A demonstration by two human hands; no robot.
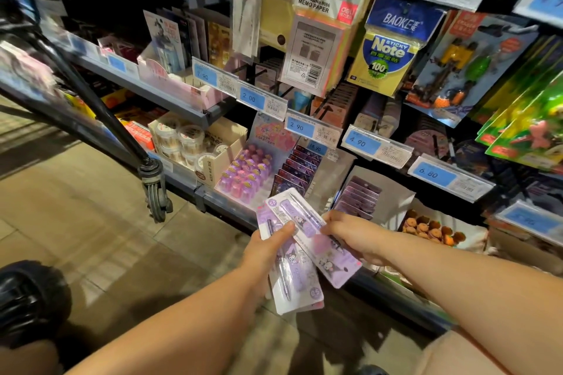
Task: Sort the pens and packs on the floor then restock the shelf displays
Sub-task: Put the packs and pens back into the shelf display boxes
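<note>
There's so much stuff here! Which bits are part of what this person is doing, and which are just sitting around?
Part of the job: pen packs held in the left hand; top pack pinched by the right hand; purple display box.
Just sitting around: sticky notes; memo paper; tape tubs; cart wheel.

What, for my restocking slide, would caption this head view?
Left hand grips a stack of purple pen packs while right hand holds the top pack, facing stocked stationery shelves.
</note>
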